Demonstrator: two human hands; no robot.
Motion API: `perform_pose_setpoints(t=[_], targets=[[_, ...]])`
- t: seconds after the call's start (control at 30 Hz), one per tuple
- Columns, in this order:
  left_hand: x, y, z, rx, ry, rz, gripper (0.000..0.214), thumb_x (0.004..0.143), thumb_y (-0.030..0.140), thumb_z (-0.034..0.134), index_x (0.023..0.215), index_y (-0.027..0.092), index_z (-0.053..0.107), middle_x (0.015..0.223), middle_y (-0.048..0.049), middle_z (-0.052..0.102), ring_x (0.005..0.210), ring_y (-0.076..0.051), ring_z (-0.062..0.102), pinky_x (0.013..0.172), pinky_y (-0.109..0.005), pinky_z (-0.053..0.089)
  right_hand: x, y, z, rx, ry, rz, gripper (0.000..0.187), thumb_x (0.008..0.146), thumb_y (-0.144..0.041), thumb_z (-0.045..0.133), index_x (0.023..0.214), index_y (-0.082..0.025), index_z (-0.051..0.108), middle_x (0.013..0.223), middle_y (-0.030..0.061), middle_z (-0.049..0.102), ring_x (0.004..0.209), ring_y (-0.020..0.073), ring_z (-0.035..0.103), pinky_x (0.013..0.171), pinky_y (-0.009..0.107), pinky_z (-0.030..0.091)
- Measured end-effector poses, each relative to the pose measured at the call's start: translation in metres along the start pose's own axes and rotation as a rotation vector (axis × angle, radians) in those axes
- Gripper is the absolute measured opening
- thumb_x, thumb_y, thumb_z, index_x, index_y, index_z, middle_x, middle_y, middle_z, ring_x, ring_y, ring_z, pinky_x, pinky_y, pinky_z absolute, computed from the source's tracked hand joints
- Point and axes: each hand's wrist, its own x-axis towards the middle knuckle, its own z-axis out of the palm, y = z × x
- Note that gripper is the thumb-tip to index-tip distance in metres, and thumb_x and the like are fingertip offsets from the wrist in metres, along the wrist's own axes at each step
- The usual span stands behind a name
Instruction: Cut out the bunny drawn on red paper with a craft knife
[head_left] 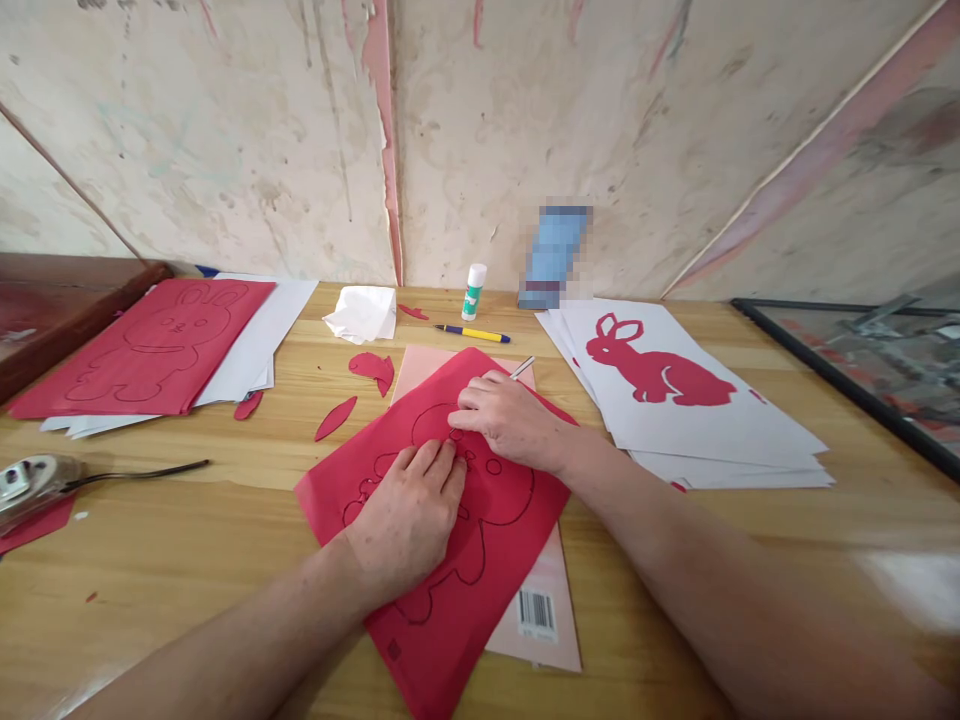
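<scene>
A red paper sheet [442,660] with a bear-like outline drawn in dark lines lies turned at an angle over a pink booklet [555,600]. My left hand [412,510] lies on the drawing, its fingers stretched out flat and pressing the sheet. Just right of it, my right hand [502,415] is closed round a slim pen-like tool [523,367]. Only the tool's pale upper end shows above the knuckles. Its tip is hidden by the fingers, near one of the small drawn circles.
Red paper scraps [373,372], a crumpled tissue [361,314], a glue stick [473,292] and a yellow pen [472,333] lie behind the sheet. On the right, white sheets [720,440] carry a red rabbit cutout [660,370]. More red sheets [161,345] and a power strip [34,485] are left.
</scene>
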Motion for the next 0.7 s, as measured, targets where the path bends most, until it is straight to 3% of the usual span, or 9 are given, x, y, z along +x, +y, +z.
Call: perform_pose_setpoints(t=[0.7], targets=[[-0.0005,0.0001,0.0003,-0.042,-0.016,-0.013,0.047,0.082,0.010,0.038,0.127,0.006,0.049,0.129,-0.0197,0.052,0.120,-0.033,0.044,0.095,-0.048,0.041,-0.0002,0.0013,0.0009,-0.035,0.046,-0.062,0.029,0.075,0.002,0.042,0.079,-0.018,0.062,0.075,0.0048,0.054,0.073,0.0177,0.037,0.071,0.033,0.023]])
